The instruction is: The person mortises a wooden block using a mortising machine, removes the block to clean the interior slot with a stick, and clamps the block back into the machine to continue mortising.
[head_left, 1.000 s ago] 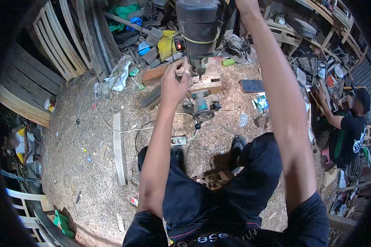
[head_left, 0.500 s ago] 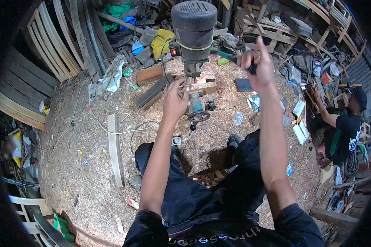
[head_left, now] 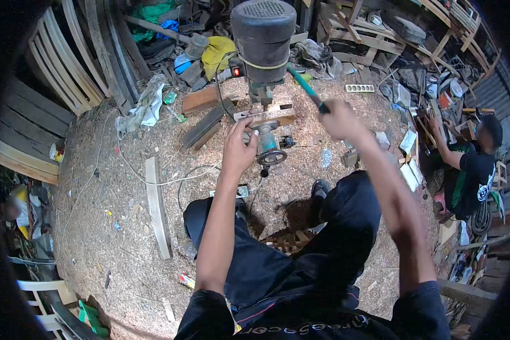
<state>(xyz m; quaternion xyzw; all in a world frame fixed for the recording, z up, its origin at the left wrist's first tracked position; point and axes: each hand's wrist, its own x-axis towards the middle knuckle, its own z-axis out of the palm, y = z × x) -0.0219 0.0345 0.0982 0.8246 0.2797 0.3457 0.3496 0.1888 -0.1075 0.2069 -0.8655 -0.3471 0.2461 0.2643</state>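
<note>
In front of me stands a drilling or mortising machine with a black motor (head_left: 263, 34) and a handwheel (head_left: 272, 157). Beneath its head lies a wooden block (head_left: 275, 116) with a slot cut in its top near the right end. My left hand (head_left: 239, 150) is at the block's left end, index finger on the wood and thumb beside the clamp (head_left: 266, 139). My right hand (head_left: 343, 120) is wrapped round the black grip of the green lever (head_left: 305, 85) at the machine's right side. The block's left end is partly hidden by my fingers.
Dark timber (head_left: 207, 127) and a reddish-brown block (head_left: 200, 101) lie left of the machine. A long board (head_left: 157, 207) lies on the shavings, near a pale cable (head_left: 170, 182). Another person (head_left: 476, 164) sits at the right; one more (head_left: 25, 209) is at the left edge.
My right hand has come down and slightly left, pulling the lever lower, and its raised finger has closed round the grip. The left hand stays at the block. The view has shifted slightly.
</note>
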